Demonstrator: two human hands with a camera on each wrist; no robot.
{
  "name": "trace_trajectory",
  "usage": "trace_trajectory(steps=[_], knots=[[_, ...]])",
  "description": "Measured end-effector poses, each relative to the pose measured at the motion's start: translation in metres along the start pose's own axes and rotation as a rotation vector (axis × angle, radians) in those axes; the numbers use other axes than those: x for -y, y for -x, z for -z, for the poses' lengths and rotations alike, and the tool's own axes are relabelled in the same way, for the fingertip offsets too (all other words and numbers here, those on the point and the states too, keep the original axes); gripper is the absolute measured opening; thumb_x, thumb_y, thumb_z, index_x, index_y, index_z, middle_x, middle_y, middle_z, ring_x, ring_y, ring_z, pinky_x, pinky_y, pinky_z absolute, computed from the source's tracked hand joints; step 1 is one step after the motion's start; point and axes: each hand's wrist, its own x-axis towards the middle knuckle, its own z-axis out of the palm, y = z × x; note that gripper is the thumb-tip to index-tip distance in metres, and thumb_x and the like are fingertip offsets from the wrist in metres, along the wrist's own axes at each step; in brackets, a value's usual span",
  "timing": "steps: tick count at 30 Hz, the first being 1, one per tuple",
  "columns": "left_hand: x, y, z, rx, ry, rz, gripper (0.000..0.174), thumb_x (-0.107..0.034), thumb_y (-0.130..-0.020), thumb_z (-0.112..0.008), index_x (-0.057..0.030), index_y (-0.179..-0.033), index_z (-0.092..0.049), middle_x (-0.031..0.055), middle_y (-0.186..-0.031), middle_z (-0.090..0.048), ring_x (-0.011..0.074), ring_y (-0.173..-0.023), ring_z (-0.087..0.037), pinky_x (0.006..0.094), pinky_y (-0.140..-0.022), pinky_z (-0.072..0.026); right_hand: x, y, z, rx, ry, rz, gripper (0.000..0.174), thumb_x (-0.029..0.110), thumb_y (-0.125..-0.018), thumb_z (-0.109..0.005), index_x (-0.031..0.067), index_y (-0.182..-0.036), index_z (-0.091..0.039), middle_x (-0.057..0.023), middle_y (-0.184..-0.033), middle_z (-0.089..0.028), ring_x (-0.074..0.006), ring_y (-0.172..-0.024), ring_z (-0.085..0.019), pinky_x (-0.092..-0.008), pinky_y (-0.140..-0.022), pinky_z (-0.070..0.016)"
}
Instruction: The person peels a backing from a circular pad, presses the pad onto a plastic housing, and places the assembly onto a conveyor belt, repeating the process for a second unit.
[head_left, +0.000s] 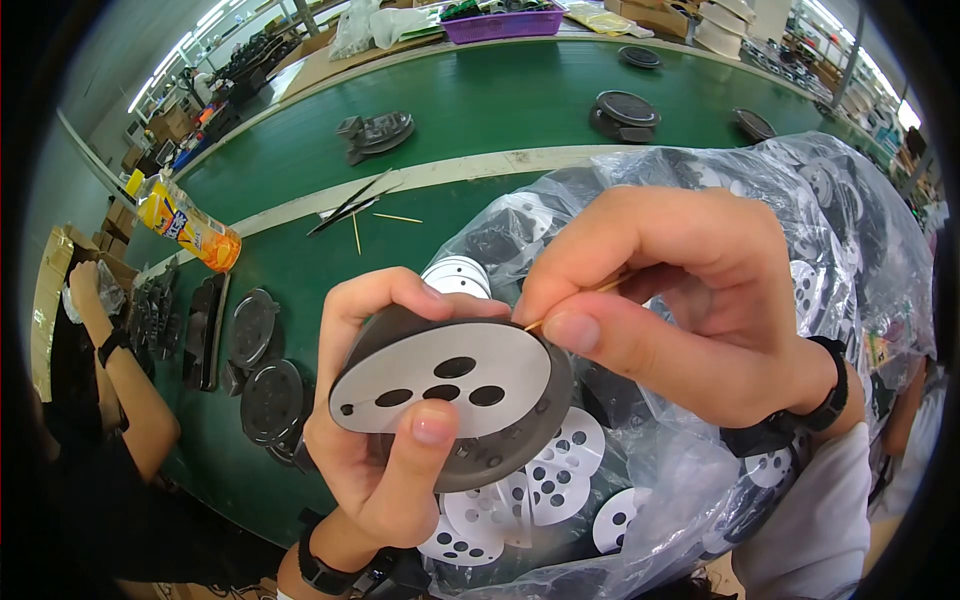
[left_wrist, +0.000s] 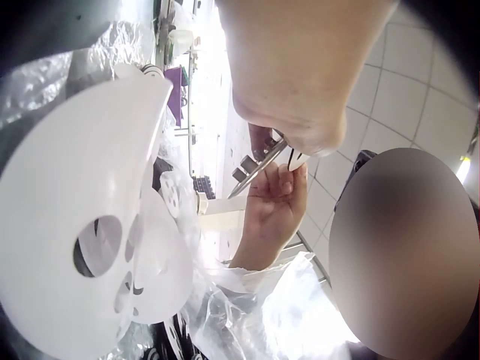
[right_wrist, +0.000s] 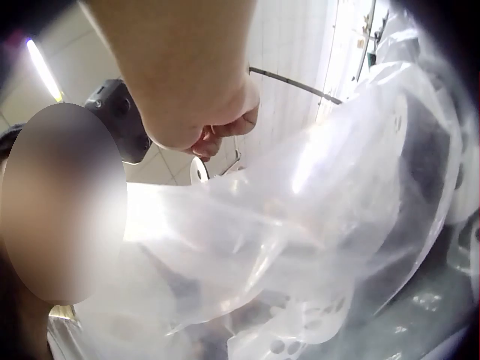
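My left hand grips a dark round housing, tilted up in front of me in the head view. On its face lies a white perforated sheet, which the left thumb presses near the holes. My right hand pinches a thin wooden toothpick between thumb and forefinger, its tip right at the upper right edge of the sheet. In the left wrist view the housing shows edge-on beside the right hand. The right wrist view shows the right hand from behind, its fingertips mostly hidden.
A clear plastic bag of white perforated sheets spreads below and right of my hands. Dark housings lie on the green table at left, near an orange drink bottle. Two loose toothpicks lie farther back. Another person's arm is at left.
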Motion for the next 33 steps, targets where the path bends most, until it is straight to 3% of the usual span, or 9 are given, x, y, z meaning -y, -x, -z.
trace_trajectory(steps=[3,5,8,15,23,30,33], knots=[[0.000,0.000,0.000,0.001,0.002,-0.001,0.040,-0.020,-0.085,-0.053,0.0132,-0.106,-0.044,0.0234,-0.105,-0.050,0.0246,-0.088,-0.059,0.0304,-0.075,-0.0485,-0.003,-0.001,0.001,0.003,0.072,0.054,0.006,0.000,-0.079,-0.059,-0.0041,-0.082,-0.062,-0.0108,-0.078,-0.063,-0.0132,-0.066,-0.061,-0.0228,-0.060,-0.0493],[0.003,-0.002,0.003,0.043,-0.071,-0.118,0.034,-0.017,-0.085,-0.052,0.0147,-0.097,-0.051,0.0223,-0.110,-0.044,0.0261,-0.090,-0.059,0.0312,-0.075,-0.0483,-0.003,-0.001,0.003,0.006,0.140,0.097,0.006,0.000,-0.078,-0.059,-0.0037,-0.081,-0.062,-0.0109,-0.076,-0.064,-0.0138,-0.064,-0.061,-0.0230,-0.059,-0.0491],[0.002,0.000,0.003,0.016,-0.137,-0.085,0.030,-0.015,-0.086,-0.051,0.0148,-0.092,-0.054,0.0210,-0.112,-0.040,0.0263,-0.090,-0.058,0.0312,-0.076,-0.0479,-0.004,-0.003,0.005,0.013,0.247,0.167,0.005,-0.001,-0.075,-0.061,-0.0025,-0.080,-0.063,-0.0102,-0.073,-0.064,-0.0148,-0.059,-0.060,-0.0233,-0.054,-0.0469],[0.001,0.001,0.000,-0.038,-0.127,-0.066,0.024,-0.009,-0.084,-0.052,0.0134,-0.093,-0.054,0.0210,-0.111,-0.041,0.0263,-0.090,-0.058,0.0314,-0.076,-0.0478,-0.007,-0.004,0.006,-0.025,0.429,0.321,0.008,-0.001,-0.066,-0.065,0.0012,-0.073,-0.064,-0.0059,-0.068,-0.063,-0.0173,-0.046,-0.048,-0.0264,-0.042,-0.0356],[0.003,0.002,0.004,0.081,-0.393,-0.152,0.017,-0.004,-0.081,-0.053,0.0104,-0.091,-0.055,0.0221,-0.108,-0.042,0.0276,-0.089,-0.058,0.0324,-0.076,-0.0476,-0.009,-0.002,0.003,-0.049,0.716,0.435,0.016,0.005,-0.062,-0.072,0.0033,-0.074,-0.062,-0.0025,-0.058,-0.054,-0.0155,-0.044,-0.043,-0.0243,-0.039,-0.0320],[0.003,0.009,-0.005,-0.018,-0.272,-0.048,0.014,-0.004,-0.081,-0.053,0.0091,-0.085,-0.055,0.0226,-0.111,-0.042,0.0267,-0.088,-0.057,0.0317,-0.077,-0.0463,-0.016,0.003,-0.011,-0.206,0.676,0.459,0.025,0.007,-0.065,-0.078,0.0013,-0.081,-0.059,0.0001,-0.058,-0.052,-0.0116,-0.043,-0.038,-0.0231,-0.038,-0.0289],[0.004,0.010,-0.004,0.017,-0.268,-0.083,0.014,-0.006,-0.082,-0.054,0.0083,-0.084,-0.055,0.0230,-0.112,-0.042,0.0262,-0.086,-0.058,0.0312,-0.075,-0.0464,-0.015,0.002,-0.006,-0.123,0.702,0.577,0.025,0.005,-0.065,-0.078,0.0011,-0.079,-0.057,0.0003,-0.058,-0.053,-0.0098,-0.043,-0.039,-0.0216,-0.039,-0.0304]])
